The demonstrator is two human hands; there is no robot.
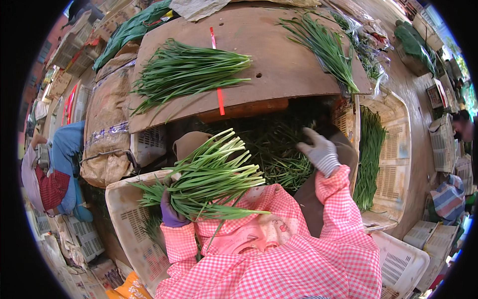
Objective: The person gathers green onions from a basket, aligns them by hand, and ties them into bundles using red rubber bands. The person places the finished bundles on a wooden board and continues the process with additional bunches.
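Observation:
My left hand (172, 207), in a purple glove, grips a fanned bunch of green garlic chives (220, 179) above my lap, its pale stem ends pointing right. My right hand (319, 149), in a grey glove with a striped cuff, holds nothing; its fingers are spread over the dark space below the board. On the brown wooden board (276, 48) a pile of chives (186, 71) lies across a red strip (220, 101). Another bunch of chives (325, 45) lies at the board's right end. Loose leaves (287, 172) cover the ground beneath my right arm.
At my right stands a plastic crate (392, 160) with chives (369, 160) along one side. Another crate (130, 220) is at my left, beside a taped brown sack-like bundle (108, 123). A person in blue trousers (67, 160) is at the far left. Several crates stand farther right.

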